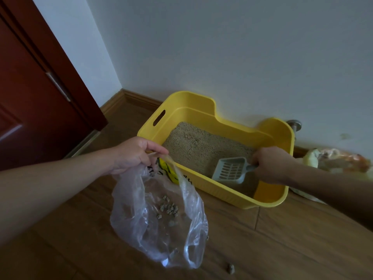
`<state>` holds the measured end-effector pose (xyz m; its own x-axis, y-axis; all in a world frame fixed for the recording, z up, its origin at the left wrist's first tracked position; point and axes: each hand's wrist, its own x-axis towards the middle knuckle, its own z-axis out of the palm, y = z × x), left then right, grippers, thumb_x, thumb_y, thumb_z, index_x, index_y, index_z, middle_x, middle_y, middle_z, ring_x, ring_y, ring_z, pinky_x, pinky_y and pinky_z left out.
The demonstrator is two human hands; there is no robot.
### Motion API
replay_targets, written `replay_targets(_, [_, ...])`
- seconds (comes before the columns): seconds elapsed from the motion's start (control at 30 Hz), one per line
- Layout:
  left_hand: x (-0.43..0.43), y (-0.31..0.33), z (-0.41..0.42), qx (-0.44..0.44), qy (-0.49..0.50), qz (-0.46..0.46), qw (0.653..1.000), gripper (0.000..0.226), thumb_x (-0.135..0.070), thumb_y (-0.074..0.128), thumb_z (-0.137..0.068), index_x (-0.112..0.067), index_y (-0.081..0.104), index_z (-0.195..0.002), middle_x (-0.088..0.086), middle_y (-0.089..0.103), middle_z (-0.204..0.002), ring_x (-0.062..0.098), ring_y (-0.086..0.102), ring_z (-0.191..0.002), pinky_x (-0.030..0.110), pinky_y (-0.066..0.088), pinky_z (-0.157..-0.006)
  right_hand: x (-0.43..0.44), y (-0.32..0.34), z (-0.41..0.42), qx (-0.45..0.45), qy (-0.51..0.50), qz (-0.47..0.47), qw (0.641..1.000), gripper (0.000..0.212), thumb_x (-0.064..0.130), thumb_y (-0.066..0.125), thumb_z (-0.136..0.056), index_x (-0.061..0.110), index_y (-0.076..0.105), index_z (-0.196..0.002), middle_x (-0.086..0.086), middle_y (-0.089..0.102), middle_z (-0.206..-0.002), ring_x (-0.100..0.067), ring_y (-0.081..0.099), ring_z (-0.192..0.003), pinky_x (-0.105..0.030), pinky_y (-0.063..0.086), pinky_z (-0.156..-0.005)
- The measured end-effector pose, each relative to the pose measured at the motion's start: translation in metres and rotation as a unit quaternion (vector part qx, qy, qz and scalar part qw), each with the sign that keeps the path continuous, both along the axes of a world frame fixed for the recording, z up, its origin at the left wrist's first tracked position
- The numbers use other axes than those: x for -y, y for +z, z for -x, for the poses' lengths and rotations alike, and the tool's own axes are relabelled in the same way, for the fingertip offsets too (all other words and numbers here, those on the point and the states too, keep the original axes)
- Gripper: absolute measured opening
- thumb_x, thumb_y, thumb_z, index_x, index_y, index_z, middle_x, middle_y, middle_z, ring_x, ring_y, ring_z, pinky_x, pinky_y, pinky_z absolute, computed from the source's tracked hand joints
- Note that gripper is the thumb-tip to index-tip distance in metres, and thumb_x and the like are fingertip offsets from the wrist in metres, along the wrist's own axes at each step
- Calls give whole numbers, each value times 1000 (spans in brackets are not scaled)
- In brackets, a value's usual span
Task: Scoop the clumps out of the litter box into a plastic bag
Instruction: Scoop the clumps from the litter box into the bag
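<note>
1. Yellow litter box (228,194) is sitting on the wood floor (282,239) against the white wall (222,47); it is holding tan litter (193,146), piled toward its far-left side.
2. Right hand (270,164) is closing around the handle of a grey slotted scoop (230,170); the scoop is lying inside the box, just left of the hand, its head looking empty.
3. Left hand (131,154) is pinching the handles of a clear plastic bag (157,215) at the box's near-left corner.
4. Bag is hanging below the left hand, down to the floor, in front of the box.
5. Small grey-green clumps (169,209) are lying inside the bag.
6. One stray clump (230,267) is lying on the floor, right of the bag bottom.
</note>
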<state>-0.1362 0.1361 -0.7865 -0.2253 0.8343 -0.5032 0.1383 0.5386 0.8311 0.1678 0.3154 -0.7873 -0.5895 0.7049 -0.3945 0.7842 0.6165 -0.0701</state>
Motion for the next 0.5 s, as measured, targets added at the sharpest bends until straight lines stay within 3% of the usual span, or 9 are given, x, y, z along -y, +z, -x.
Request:
replay_targets(0.13, [-3, -1, 1, 5, 1, 5, 1000, 57, 33, 43, -78, -8, 71, -107, 18, 70, -114, 33, 66, -111, 24, 59, -76, 0, -13, 3, 35, 6, 14, 999, 20, 27, 56, -92, 16, 70, -82, 2, 66, -74, -9, 62, -65, -20, 50, -51])
replay_targets(0.23, [-3, -3, 3, 16, 0, 21, 1000, 56, 33, 43, -77, -3, 69, -112, 20, 70, -114, 38, 65, -111, 36, 57, -87, 2, -20, 9, 49, 9, 42, 998, 18, 25, 56, -92, 16, 69, -85, 2, 66, -76, -10, 64, -69, -22, 57, -59])
replay_targets(0.33, [-4, -4, 5, 23, -1, 33, 999, 56, 32, 44, -77, -3, 68, -113, 19, 71, -113, 37, 66, -110, 41, 55, -92, 5, -26, 16, 42, 8, 67, 997, 15, 24, 56, -92, 17, 67, -85, 3, 64, -76, -8, 63, -69, -20, 53, -55])
replay_targets(0.5, [-6, -9, 6, 50, 12, 25, 998, 57, 35, 41, -76, -2, 69, -109, 20, 72, -110, 21, 71, -101, 31, 59, -84, 13, -44, 30, 37, 20, 84, 996, 16, 21, 52, -91, 14, 66, -90, 2, 64, -80, -10, 63, -71, -24, 57, -57])
